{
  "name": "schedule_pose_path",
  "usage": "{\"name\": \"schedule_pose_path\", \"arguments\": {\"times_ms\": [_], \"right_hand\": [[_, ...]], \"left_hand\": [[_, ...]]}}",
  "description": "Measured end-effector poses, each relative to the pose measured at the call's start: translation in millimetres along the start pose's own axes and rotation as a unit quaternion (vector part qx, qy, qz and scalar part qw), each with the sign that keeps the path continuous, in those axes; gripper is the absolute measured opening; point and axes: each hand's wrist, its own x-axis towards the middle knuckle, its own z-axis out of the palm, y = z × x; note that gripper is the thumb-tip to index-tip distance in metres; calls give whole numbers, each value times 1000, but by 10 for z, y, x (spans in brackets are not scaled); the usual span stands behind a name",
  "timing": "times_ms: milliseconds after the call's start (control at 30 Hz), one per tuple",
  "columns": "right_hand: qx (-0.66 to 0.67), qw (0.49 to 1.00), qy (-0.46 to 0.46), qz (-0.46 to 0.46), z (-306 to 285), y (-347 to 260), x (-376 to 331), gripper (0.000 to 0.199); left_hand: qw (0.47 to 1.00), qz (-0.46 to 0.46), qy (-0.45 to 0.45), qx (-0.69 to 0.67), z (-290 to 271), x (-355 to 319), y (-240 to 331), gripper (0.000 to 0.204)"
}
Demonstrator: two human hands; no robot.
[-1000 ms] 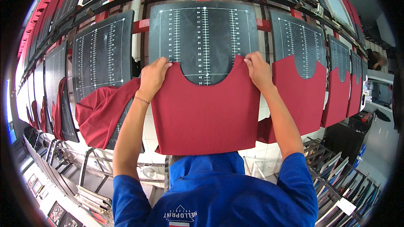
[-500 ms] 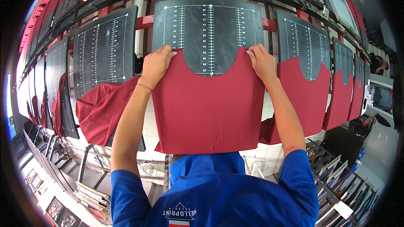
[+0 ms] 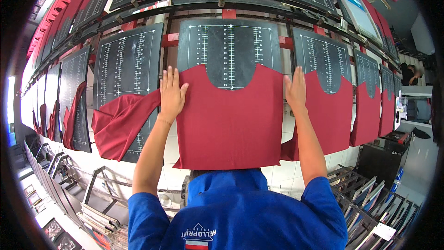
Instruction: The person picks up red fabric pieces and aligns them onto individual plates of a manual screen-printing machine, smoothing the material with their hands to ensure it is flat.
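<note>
Left hand (image 3: 172, 93) lies flat, fingers pressed together, on the left edge of a red garment (image 3: 230, 120) spread over a dark printing board (image 3: 230, 48) marked with white ruler lines. Right hand (image 3: 296, 89) lies flat likewise on the garment's right edge, holding nothing. Left of centre, another red garment (image 3: 121, 124) hangs crumpled off its board (image 3: 125, 71). Rightward, further boards (image 3: 326, 58) carry red garments in a curving row. Tiled floor (image 3: 418, 166) shows at far right.
</note>
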Motion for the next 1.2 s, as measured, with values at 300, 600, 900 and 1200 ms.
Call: {"name": "schedule_pose_path", "arguments": {"times_ms": [300,600,900,1200], "right_hand": [[507,730,-273,368,-431,145,-2522,56],[120,930,-179,298,-876,-42,-2624,27],[81,959,-193,-190,-557,-1032,-1935,57],[-92,983,-77,-137,204,-1544,-785,75]], "left_hand": [[761,-416,-138,-478,124,-2171,-218,35],[934,-273,-62,-223,-422,-2214,-110,21],[953,-268,18,-138,-77,-2325,-27,17],[908,-315,-19,-275,69,-2251,-51,18]]}}
